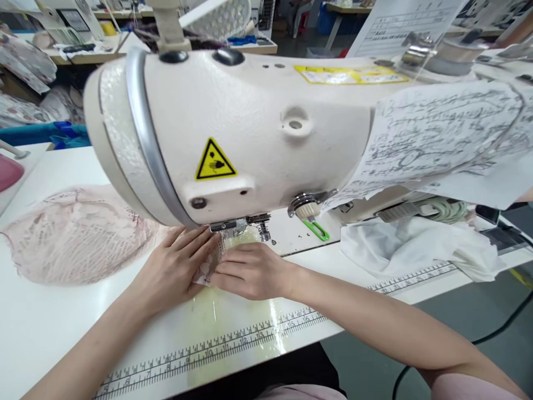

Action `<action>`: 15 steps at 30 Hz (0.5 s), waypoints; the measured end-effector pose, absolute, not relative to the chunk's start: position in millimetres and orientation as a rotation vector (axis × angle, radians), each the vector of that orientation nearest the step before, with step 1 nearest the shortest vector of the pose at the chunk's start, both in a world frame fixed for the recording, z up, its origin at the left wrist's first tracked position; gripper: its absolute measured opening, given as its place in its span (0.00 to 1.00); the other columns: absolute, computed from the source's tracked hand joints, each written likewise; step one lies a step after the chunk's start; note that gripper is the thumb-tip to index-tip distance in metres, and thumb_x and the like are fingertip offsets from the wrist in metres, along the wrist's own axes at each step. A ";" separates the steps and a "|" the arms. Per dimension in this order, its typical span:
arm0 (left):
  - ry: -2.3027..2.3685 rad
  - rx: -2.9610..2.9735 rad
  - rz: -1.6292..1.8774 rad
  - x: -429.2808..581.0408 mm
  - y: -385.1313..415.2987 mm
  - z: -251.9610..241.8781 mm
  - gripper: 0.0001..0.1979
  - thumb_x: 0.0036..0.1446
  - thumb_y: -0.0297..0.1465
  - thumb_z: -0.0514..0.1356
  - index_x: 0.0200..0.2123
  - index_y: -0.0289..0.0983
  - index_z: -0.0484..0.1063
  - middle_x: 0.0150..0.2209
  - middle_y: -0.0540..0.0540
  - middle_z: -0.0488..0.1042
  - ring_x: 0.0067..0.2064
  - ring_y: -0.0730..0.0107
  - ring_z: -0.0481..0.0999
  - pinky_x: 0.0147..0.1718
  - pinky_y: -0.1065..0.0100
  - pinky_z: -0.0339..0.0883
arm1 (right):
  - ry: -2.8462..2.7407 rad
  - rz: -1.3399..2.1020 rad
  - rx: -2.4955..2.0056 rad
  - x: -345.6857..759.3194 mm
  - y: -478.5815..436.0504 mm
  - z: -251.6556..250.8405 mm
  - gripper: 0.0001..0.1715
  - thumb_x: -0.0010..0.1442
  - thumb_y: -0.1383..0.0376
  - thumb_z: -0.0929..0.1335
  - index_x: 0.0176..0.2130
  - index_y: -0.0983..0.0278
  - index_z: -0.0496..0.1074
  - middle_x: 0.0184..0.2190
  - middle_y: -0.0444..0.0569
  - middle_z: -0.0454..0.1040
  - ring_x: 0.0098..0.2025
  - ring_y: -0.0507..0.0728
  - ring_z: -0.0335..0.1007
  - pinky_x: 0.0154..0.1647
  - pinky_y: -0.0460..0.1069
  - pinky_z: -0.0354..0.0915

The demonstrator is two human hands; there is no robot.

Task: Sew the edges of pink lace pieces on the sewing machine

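A cream sewing machine [250, 128] fills the middle of the view, its presser foot [227, 226] just above my hands. My left hand [177, 266] lies flat, fingers stretched out, pressing a small piece of pink patterned fabric [207, 270] onto the white table [50, 328]. My right hand [250, 272] rests beside it with fingers together, pressing down on the same piece from the right. The fabric's far edge reaches under the presser foot and is mostly hidden by my fingers.
A pile of pink lace fabric [75, 233] lies on the table to the left. White cloth [416, 244] is bunched at the right, with printed fabric [441, 139] draped over the machine arm. A ruler strip [216, 347] runs along the table's near edge.
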State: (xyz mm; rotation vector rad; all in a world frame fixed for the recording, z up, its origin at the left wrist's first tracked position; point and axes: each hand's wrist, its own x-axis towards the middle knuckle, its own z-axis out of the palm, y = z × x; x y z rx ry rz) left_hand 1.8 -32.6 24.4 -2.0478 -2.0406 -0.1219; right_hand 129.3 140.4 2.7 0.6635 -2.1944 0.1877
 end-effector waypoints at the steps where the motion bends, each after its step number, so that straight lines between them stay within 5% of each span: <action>1: -2.045 -2.041 -0.133 2.8 -32.1 23.8 0.28 0.60 0.35 0.51 0.61 0.31 0.63 0.58 0.38 0.70 0.57 0.50 0.70 0.57 0.49 0.59 | -2.212 0.175 0.667 129.5 140.9 2.3 0.11 0.64 0.67 0.66 0.29 0.62 0.73 0.23 0.37 0.73 0.29 0.48 0.68 0.32 0.43 0.66; 15: -2.079 -1.932 -0.135 13.5 -27.8 17.8 0.28 0.61 0.40 0.52 0.61 0.32 0.63 0.56 0.36 0.71 0.56 0.49 0.72 0.57 0.47 0.60 | -2.315 0.117 0.614 132.2 152.6 1.5 0.10 0.61 0.76 0.64 0.33 0.64 0.72 0.24 0.37 0.71 0.31 0.48 0.66 0.34 0.44 0.64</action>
